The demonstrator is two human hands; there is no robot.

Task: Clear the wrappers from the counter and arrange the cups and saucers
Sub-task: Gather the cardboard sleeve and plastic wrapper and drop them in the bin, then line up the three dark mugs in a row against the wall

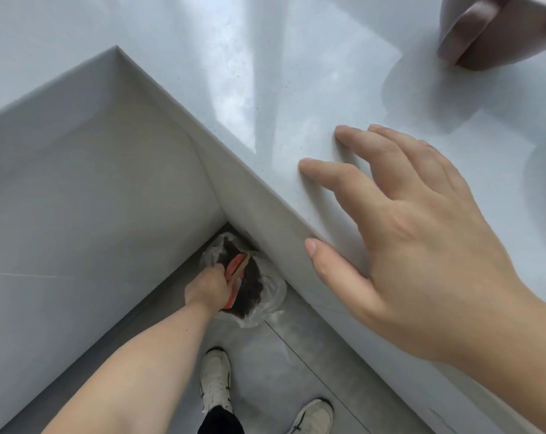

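Resting spread and empty, my right hand (pixel 400 233) lies flat on the counter (pixel 296 98) edge. Lower left, my left hand (pixel 207 288) grips a red wrapper (pixel 235 269) over the lined bin (pixel 265 296) on the floor. Far right stands a cup (pixel 497 29).

The left grip (pixel 209 286), closed on a red wrapper (pixel 235 270), sits over the open mouth of a bin (pixel 249 289) lined with clear plastic. Beyond it the bin is wedged into the corner where the cabinet wall (pixel 93 198) meets the worktop (pixel 296 89) edge, so the only open way lies back along the floor (pixel 265 355), past two shoes (pixel 215 377). The right grip (pixel 400 239) lies spread and flat at the worktop edge; ahead of its fingertips the surface is bare, and a cup (pixel 500 29) stands well beyond.
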